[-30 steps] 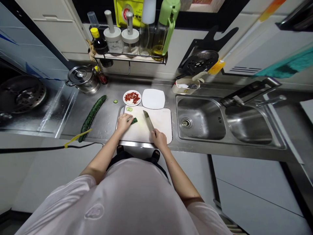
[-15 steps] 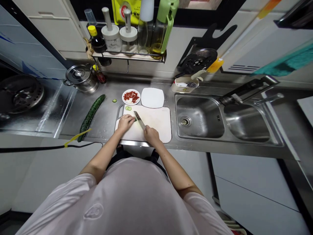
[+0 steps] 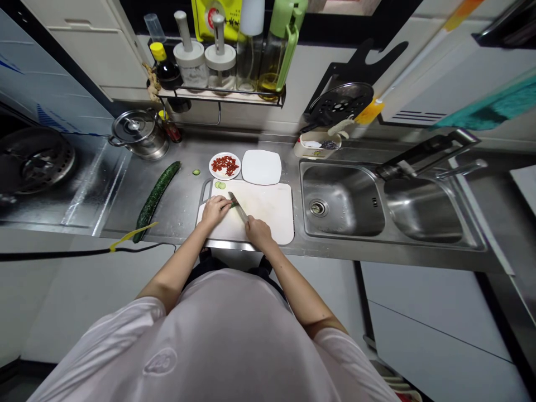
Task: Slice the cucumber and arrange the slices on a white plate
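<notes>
A white cutting board lies on the steel counter in front of me. My left hand presses a short cucumber piece down on the board's left part; the piece is almost wholly hidden under the fingers. My right hand grips the handle of a knife, whose blade slants up-left and meets the cucumber piece beside my left fingertips. Two cucumber slices rest at the board's far left corner. A whole long cucumber lies on the counter to the left.
Behind the board stand a small plate of chopped red chilli and a bare white square plate. One stray cucumber slice lies on the counter. A double steel sink is to the right, a lidded pot at the back left, a bottle rack above.
My right hand has brought the knife leftward across the board, from its middle to the cucumber piece under my left hand. The left hand has hardly moved.
</notes>
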Action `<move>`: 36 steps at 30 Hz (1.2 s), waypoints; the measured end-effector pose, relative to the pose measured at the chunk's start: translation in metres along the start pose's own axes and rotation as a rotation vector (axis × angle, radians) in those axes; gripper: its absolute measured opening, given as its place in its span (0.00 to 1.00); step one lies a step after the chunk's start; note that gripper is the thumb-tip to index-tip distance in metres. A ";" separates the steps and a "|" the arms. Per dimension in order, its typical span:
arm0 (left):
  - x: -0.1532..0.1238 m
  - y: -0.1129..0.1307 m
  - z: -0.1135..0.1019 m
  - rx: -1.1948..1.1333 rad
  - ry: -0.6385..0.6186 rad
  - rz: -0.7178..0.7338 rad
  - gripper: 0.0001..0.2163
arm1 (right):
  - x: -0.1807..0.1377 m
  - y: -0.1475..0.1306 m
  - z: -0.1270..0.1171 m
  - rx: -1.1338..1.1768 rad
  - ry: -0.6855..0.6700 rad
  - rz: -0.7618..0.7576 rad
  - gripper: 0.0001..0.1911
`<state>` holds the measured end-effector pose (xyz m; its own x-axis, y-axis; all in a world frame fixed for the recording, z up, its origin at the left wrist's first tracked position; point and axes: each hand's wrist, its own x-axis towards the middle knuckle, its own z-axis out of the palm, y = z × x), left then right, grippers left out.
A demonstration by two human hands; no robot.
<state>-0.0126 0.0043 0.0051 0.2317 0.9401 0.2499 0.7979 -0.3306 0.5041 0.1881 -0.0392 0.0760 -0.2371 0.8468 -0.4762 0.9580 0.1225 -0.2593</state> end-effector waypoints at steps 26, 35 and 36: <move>0.001 -0.004 0.003 -0.039 -0.014 -0.004 0.11 | -0.014 0.008 -0.005 -0.028 -0.049 -0.050 0.13; 0.002 -0.003 0.001 -0.040 -0.033 -0.009 0.11 | -0.006 0.002 -0.007 -0.006 -0.067 -0.040 0.13; 0.002 -0.003 0.001 -0.041 -0.035 -0.007 0.11 | -0.005 0.002 -0.008 -0.001 -0.069 -0.043 0.13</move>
<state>-0.0141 0.0074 0.0034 0.2456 0.9447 0.2174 0.7766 -0.3260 0.5391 0.1923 -0.0394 0.0845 -0.2884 0.8031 -0.5214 0.9470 0.1586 -0.2794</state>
